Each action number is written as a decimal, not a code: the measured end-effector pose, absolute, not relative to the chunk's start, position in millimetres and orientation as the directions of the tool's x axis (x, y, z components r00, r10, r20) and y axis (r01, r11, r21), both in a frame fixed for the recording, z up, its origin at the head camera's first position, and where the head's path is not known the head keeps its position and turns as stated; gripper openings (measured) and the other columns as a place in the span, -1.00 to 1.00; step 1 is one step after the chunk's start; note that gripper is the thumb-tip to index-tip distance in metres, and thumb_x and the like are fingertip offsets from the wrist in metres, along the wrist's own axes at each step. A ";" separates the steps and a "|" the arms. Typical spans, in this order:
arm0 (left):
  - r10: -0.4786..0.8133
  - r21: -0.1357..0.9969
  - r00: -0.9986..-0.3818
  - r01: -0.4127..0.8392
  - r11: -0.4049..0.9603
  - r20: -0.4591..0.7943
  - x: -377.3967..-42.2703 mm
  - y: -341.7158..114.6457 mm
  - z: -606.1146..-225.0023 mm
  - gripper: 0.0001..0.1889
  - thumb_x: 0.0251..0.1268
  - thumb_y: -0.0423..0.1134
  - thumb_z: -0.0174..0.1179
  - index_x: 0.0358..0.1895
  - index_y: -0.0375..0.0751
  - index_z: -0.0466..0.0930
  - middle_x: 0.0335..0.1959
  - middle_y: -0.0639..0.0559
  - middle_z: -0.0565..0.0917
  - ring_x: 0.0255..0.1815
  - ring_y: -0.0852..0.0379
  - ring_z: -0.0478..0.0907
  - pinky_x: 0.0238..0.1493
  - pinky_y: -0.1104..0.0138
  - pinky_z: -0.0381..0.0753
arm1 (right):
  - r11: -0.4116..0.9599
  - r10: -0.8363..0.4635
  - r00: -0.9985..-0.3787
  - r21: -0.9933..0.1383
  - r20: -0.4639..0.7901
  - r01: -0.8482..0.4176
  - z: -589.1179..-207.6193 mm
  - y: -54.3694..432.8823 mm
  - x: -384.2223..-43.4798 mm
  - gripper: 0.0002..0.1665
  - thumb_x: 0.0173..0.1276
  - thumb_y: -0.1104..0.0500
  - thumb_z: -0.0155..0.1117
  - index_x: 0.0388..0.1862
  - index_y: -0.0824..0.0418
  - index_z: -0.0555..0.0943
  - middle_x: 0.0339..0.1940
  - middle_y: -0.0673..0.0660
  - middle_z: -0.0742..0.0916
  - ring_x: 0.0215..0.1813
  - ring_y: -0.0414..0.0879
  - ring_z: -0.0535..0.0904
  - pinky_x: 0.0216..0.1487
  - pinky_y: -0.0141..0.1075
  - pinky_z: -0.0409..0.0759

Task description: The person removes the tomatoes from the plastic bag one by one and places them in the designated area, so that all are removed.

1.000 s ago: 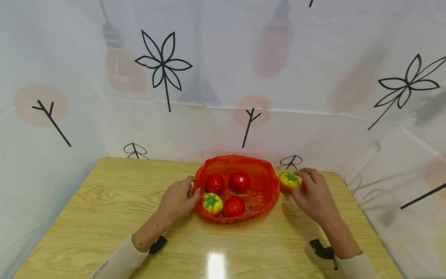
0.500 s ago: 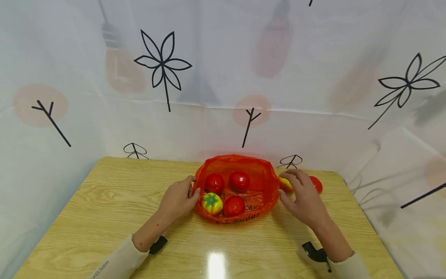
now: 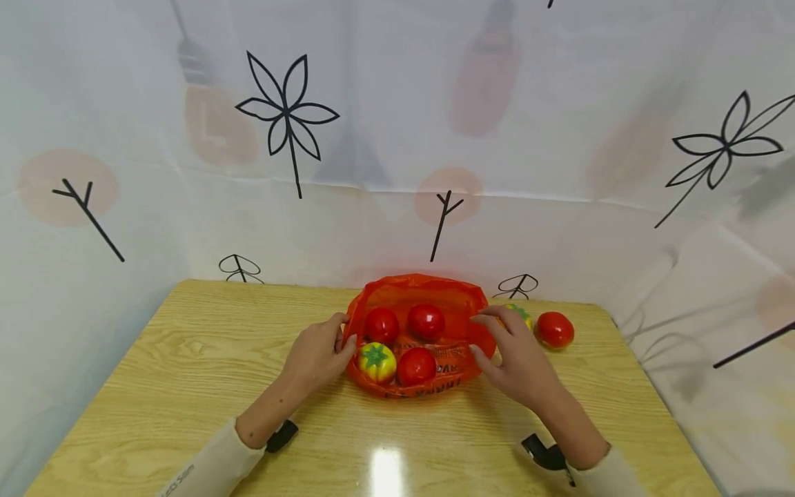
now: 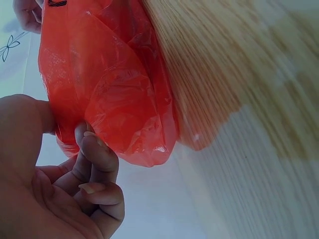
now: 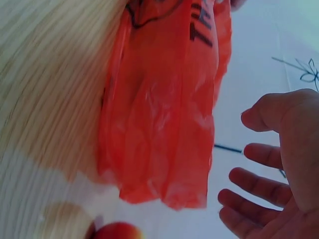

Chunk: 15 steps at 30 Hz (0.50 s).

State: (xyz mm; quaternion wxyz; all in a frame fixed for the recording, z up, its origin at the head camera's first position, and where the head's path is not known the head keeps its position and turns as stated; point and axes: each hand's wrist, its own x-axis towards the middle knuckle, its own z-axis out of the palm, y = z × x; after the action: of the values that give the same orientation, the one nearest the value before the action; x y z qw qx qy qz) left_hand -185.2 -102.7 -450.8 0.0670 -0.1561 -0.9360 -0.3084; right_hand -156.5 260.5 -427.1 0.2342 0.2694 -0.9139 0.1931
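Here, the left hand [image 3: 317, 355] pinches the left rim of the bag [image 3: 406, 293]; the right hand [image 3: 520, 360], loosely spread and holding nothing, hovers at its right rim. Three tomatoes [image 3: 426, 322] and a yellow fruit [image 3: 377, 363] lie inside. Rightward, on the counter [image 3: 205, 345], sit another tomato [image 3: 555, 330] and, half hidden, apparently another yellow fruit [image 3: 524, 315].

Patterned cloth [image 3: 385, 110] behind wooden table [image 3: 168, 386]

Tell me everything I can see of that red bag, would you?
The red bag looks like thin, glossy, crinkled plastic, partly see-through, with dark lettering. It sits mouth up and open on the table, with three red fruits and one yellow, green-topped fruit inside. The left hand pinches its rim; the right hand is at its other side, holding nothing.
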 end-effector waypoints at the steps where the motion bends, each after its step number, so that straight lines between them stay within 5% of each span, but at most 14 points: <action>1: 0.250 0.556 -0.943 0.331 0.762 0.219 -185.2 -102.6 -450.7 -0.63 0.42 -0.19 0.30 0.19 -0.28 0.62 -0.63 0.21 0.45 -0.65 0.23 0.35 -0.57 0.39 0.37 | 0.776 -0.405 -0.746 -0.232 0.529 -0.587 -427.2 258.0 -156.2 -0.49 0.26 0.22 0.55 0.18 0.25 0.63 0.22 0.21 0.61 0.26 0.14 0.52 0.19 0.08 0.66; 15: 0.247 0.547 -0.944 0.329 0.770 0.220 -185.6 -102.3 -451.4 -0.63 0.42 -0.17 0.31 0.19 -0.27 0.62 -0.62 0.21 0.45 -0.64 0.23 0.35 -0.57 0.39 0.37 | 0.755 -0.441 -0.776 -0.282 0.450 -0.592 -429.7 233.7 -153.7 -0.49 0.31 0.15 0.52 0.22 0.16 0.62 0.26 0.13 0.60 0.27 0.07 0.54 0.29 0.06 0.62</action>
State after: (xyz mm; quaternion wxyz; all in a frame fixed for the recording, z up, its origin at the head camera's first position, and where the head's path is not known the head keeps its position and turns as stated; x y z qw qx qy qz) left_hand -185.6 -102.3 -451.4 0.0677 -0.1532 -0.9384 -0.3024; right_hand -153.7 233.7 -429.7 0.1811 0.2811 -0.9189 0.2091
